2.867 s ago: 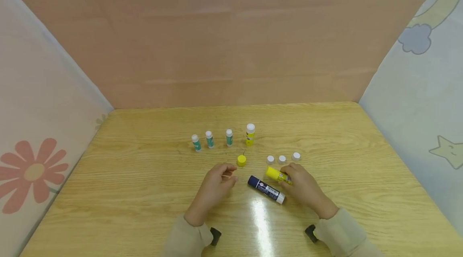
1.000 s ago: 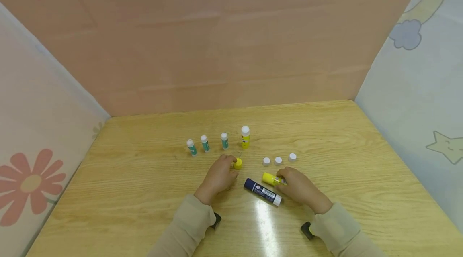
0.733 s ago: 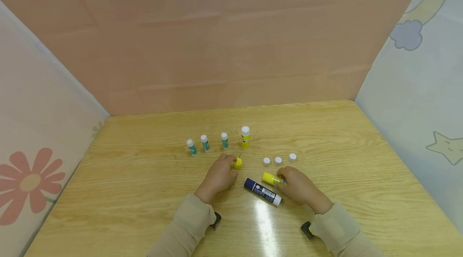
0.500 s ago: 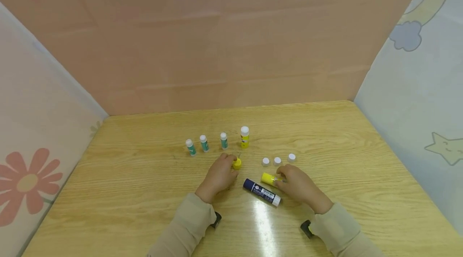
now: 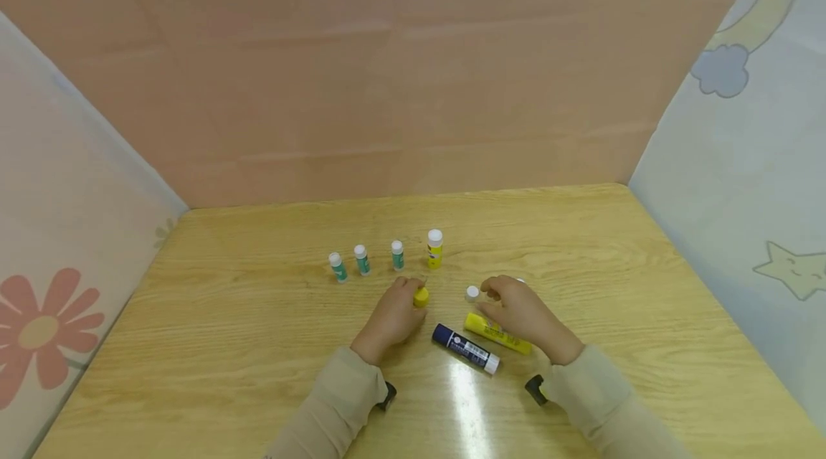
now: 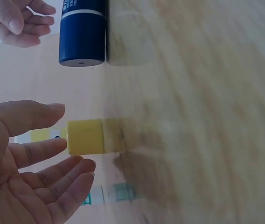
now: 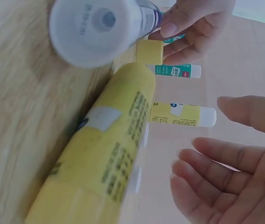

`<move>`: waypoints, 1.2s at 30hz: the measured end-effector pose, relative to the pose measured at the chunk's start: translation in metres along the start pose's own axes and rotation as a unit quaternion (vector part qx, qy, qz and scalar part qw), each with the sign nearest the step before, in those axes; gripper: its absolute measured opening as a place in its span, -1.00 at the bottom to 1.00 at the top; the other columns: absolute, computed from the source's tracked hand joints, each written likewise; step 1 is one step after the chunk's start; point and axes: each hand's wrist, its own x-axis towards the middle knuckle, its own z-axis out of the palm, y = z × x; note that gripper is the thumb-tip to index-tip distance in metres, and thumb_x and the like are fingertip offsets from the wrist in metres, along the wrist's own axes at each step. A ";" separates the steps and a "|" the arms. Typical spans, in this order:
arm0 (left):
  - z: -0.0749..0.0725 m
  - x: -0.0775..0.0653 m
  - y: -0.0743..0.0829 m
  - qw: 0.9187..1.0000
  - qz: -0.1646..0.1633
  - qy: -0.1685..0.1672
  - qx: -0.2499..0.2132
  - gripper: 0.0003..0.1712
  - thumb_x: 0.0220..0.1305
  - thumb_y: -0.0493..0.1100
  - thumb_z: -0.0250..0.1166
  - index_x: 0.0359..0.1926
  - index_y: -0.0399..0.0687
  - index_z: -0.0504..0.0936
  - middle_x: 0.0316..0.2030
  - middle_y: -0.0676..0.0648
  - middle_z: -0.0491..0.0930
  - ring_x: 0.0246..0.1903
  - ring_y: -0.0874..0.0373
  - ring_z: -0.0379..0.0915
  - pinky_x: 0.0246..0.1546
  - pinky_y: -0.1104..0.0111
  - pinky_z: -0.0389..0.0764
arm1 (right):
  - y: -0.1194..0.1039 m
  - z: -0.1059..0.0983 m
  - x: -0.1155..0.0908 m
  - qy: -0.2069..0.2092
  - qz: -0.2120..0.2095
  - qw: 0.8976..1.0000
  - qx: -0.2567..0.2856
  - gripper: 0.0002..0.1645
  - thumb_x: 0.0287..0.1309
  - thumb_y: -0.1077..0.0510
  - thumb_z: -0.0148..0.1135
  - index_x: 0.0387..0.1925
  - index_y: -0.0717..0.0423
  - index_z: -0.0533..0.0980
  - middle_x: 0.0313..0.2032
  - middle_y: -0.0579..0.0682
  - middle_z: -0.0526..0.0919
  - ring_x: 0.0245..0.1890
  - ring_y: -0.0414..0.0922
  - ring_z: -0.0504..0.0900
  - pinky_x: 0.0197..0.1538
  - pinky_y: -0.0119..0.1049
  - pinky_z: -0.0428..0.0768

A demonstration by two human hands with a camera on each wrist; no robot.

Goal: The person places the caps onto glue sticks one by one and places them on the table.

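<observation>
My left hand [image 5: 393, 310] is beside a small yellow cap [image 5: 421, 297] standing on the table; in the left wrist view its index fingertip is right at the cap, with thumb and fingers spread loosely. My right hand [image 5: 519, 308] hovers over a lying yellow glue stick [image 5: 500, 335], fingers apart and holding nothing. Its fingertips are close to a white cap [image 5: 472, 292]; a second white cap [image 5: 520, 280] peeks out behind the hand, and a third is hidden. Between the hands lies a dark blue glue stick [image 5: 466, 349] with a white end.
Several glue sticks stand upright farther back: green-labelled ones, such as a green glue stick [image 5: 397, 256], and a yellow one with a white cap [image 5: 435, 249]. The wooden table [image 5: 258, 287] meets a pinkish back wall and decorated side walls.
My right hand has let go of the yellow glue stick and moved up and left toward the white caps. The left hand reached the yellow cap earlier and has stayed there.
</observation>
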 end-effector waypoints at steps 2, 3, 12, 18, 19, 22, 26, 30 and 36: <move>0.000 0.000 0.000 1.000 -0.002 -0.001 -0.002 -0.50 0.04 -0.25 0.22 0.04 -0.26 0.35 -0.11 -0.19 0.34 -0.18 0.02 0.33 -0.13 0.22 0.39 | -0.001 0.000 0.001 0.000 0.000 1.000 0.001 -0.71 0.02 0.17 0.16 -0.25 0.33 0.47 -0.30 0.11 0.53 -0.28 -0.02 0.49 -0.23 -0.16 0.48; 0.000 0.000 -0.001 1.000 -0.002 0.000 -0.003 -0.50 0.04 -0.25 0.22 0.05 -0.26 0.35 -0.11 -0.20 0.34 -0.17 0.01 0.33 -0.12 0.21 0.39 | -0.002 0.000 0.002 0.000 0.002 1.000 0.004 -0.71 0.04 0.16 0.15 -0.25 0.32 0.47 -0.30 0.10 0.52 -0.28 -0.02 0.48 -0.23 -0.16 0.47; 0.000 0.001 -0.001 1.000 0.006 0.004 0.003 -0.55 0.05 -0.27 0.21 0.01 -0.28 0.38 -0.15 -0.19 0.36 -0.20 0.03 0.33 -0.14 0.24 0.39 | -0.003 -0.001 0.008 -0.006 0.008 1.000 0.018 -0.64 0.06 0.13 0.13 -0.20 0.36 0.44 -0.29 0.10 0.50 -0.27 -0.03 0.46 -0.22 -0.16 0.47; 0.002 0.002 -0.001 1.000 0.007 -0.001 0.009 -0.62 0.06 -0.26 0.21 -0.07 -0.27 0.42 -0.18 -0.16 0.37 -0.22 0.07 0.32 -0.17 0.28 0.41 | -0.004 -0.003 0.012 -0.006 0.007 1.000 0.015 -0.61 0.06 0.12 0.13 -0.17 0.37 0.43 -0.28 0.09 0.49 -0.26 -0.03 0.45 -0.21 -0.14 0.45; 0.002 0.002 -0.001 1.000 0.008 -0.001 0.010 -0.64 0.06 -0.26 0.22 -0.08 -0.27 0.42 -0.19 -0.16 0.38 -0.23 0.07 0.32 -0.18 0.28 0.41 | -0.005 -0.003 0.013 -0.006 0.007 1.000 0.013 -0.62 0.06 0.12 0.13 -0.17 0.36 0.44 -0.28 0.08 0.49 -0.26 -0.04 0.45 -0.21 -0.15 0.45; 0.002 0.003 -0.001 1.000 0.013 -0.001 0.017 -0.68 0.05 -0.27 0.23 -0.14 -0.26 0.44 -0.24 -0.13 0.38 -0.27 0.09 0.33 -0.22 0.30 0.42 | -0.006 -0.004 0.015 -0.006 0.000 1.000 0.009 -0.64 0.06 0.13 0.13 -0.18 0.36 0.44 -0.30 0.06 0.49 -0.28 -0.05 0.45 -0.22 -0.16 0.45; 0.002 0.003 -0.002 1.000 0.016 -0.002 0.024 -0.72 0.03 -0.26 0.25 -0.20 -0.24 0.44 -0.29 -0.11 0.39 -0.32 0.11 0.33 -0.28 0.31 0.42 | -0.010 -0.005 0.017 -0.004 0.002 1.000 0.007 -0.65 0.05 0.14 0.14 -0.19 0.35 0.44 -0.30 0.08 0.49 -0.29 -0.05 0.45 -0.23 -0.17 0.45; 0.002 0.001 -0.002 1.000 0.011 -0.007 0.029 -0.73 0.01 -0.25 0.25 -0.23 -0.24 0.44 -0.31 -0.09 0.41 -0.35 0.13 0.32 -0.31 0.32 0.42 | -0.015 -0.005 0.021 0.002 0.003 1.000 0.006 -0.64 0.04 0.15 0.14 -0.20 0.36 0.45 -0.29 0.11 0.50 -0.29 -0.05 0.45 -0.22 -0.16 0.45; 0.001 -0.002 -0.004 1.000 0.013 -0.002 0.019 -0.79 -0.04 -0.27 0.26 -0.35 -0.20 0.42 -0.41 -0.02 0.38 -0.45 0.16 0.26 -0.43 0.38 0.37 | -0.019 -0.005 0.026 0.006 0.009 1.000 0.008 -0.64 0.04 0.13 0.14 -0.20 0.35 0.45 -0.28 0.14 0.51 -0.29 -0.04 0.45 -0.20 -0.15 0.44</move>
